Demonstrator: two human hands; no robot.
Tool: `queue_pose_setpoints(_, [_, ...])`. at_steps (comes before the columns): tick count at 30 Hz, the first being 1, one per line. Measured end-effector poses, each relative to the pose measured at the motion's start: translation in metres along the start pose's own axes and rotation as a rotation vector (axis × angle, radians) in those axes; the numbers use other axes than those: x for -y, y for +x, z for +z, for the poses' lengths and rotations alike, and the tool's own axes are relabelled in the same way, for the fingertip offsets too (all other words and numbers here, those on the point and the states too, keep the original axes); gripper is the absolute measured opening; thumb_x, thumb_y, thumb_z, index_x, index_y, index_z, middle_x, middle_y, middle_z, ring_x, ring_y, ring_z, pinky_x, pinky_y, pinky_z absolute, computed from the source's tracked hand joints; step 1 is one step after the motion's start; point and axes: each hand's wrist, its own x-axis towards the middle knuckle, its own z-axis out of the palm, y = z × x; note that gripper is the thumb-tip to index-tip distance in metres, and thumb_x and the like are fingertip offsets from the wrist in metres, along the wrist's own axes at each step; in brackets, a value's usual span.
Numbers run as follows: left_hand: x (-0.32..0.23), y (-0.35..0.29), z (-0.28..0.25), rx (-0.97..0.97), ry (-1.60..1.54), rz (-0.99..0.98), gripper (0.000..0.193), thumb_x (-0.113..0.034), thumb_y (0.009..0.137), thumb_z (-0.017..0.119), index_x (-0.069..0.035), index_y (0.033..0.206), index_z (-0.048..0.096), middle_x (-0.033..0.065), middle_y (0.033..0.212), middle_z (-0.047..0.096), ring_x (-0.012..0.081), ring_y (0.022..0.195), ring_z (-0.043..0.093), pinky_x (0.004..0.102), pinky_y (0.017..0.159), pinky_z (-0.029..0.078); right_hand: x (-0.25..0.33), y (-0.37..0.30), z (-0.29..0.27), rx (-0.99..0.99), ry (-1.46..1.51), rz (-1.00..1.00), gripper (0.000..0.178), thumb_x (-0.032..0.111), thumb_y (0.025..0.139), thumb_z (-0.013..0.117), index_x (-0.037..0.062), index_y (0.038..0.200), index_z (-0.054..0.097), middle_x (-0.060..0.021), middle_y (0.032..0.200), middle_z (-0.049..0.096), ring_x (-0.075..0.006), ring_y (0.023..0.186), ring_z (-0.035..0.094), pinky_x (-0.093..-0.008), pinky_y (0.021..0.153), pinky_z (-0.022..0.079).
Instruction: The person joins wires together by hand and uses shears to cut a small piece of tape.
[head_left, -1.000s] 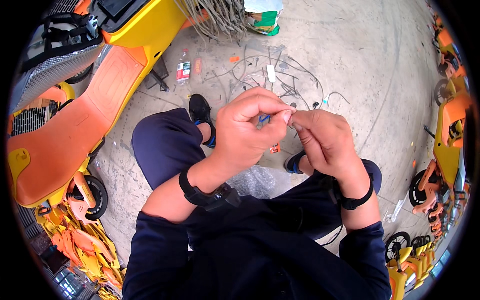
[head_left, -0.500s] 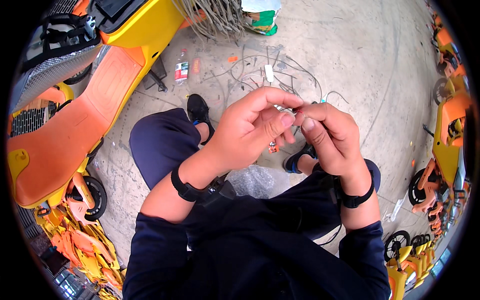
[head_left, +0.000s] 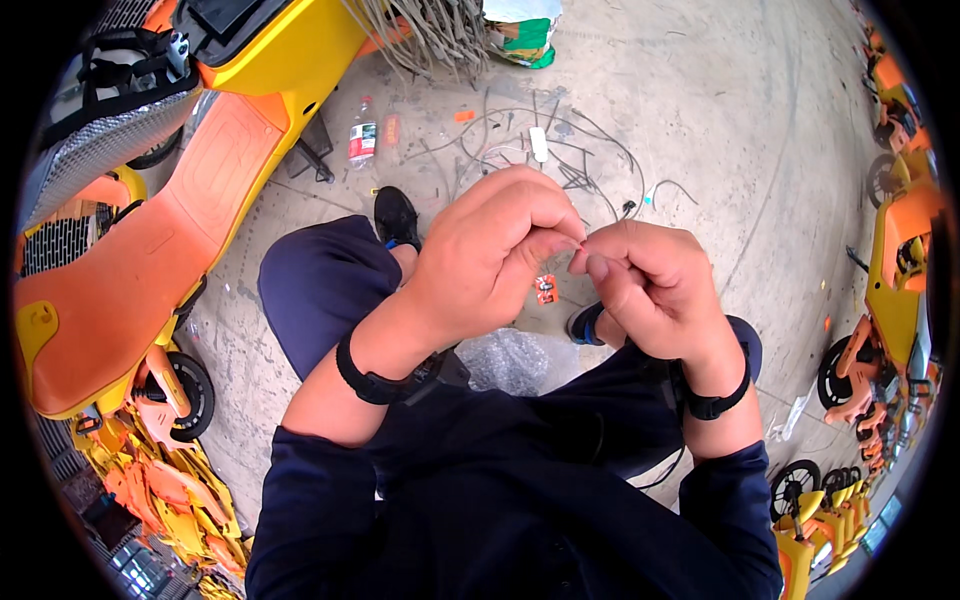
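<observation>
you sit with both hands raised over the gap between your knees, and the small reddish piece (head_left: 582, 244) is right where your fingertips meet, mostly hidden by skin and too small to identify. your left hand (head_left: 485, 260) curls in from the left with thumb and forefinger drawn together, so its grip is closed and seems to pinch that piece. your right hand (head_left: 660, 285) faces it from the right, thumb pressed against a bent forefinger, its grip likewise closed and apparently on the same piece. such tip-to-tip holding probably suits something so tiny, with each hand steadying what the other works on, and your forearms come up from the near side, perhaps to keep it in plain sight. beyond your hands, loose wires (head_left: 635, 165) lie scattered on the floor (head_left: 730, 140), with a white rectangular piece (head_left: 539, 144) among them, likely left there to stay within reach. a clear bottle (head_left: 362, 138) stands or lies farther left; you cannot tell which from this angle. nearer, bubble wrap (head_left: 515, 362) rests between your legs, and a small orange item (head_left: 545, 290) lies just beyond it.
</observation>
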Motion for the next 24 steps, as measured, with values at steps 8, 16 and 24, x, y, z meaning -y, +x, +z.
queue_pose_setpoints(8, [-0.01, -0.003, 0.007, -0.259, -0.144, -0.146, 0.014, 0.001, 0.078, 0.068, -0.002, 0.091, 0.063, 0.0101, 0.091, 0.063, 0.0188, 0.077, 0.061, 0.0262, 0.069, 0.049, -0.005, 0.002, 0.006, -0.1, -0.008, -0.063, 0.011, -0.002, 0.081, 0.056, 0.0021, 0.088, 0.064, -0.0047, 0.066, 0.056, -0.0091, 0.05, 0.045, -0.0227, 0.049, 0.038])
queue_pose_setpoints(16, [-0.007, -0.003, 0.014, -0.229, 0.249, 0.115, 0.017, 0.002, 0.074, 0.07, 0.0, 0.09, 0.067, 0.0119, 0.086, 0.067, 0.0202, 0.071, 0.064, 0.026, 0.062, 0.05, -0.012, 0.008, 0.013, -0.244, -0.313, -0.345, 0.017, -0.005, 0.077, 0.06, 0.0005, 0.093, 0.061, -0.0088, 0.07, 0.059, -0.0211, 0.054, 0.057, -0.0288, 0.05, 0.046])
queue_pose_setpoints(24, [-0.004, -0.004, 0.019, -0.259, 0.446, 0.157, 0.022, 0.003, 0.066, 0.071, -0.002, 0.087, 0.066, 0.0094, 0.08, 0.066, 0.0211, 0.064, 0.062, 0.027, 0.055, 0.049, -0.019, 0.01, 0.017, -0.262, -0.464, -0.385, 0.02, -0.003, 0.072, 0.063, 0.0006, 0.092, 0.061, -0.0097, 0.068, 0.058, -0.0264, 0.055, 0.057, -0.033, 0.047, 0.046])
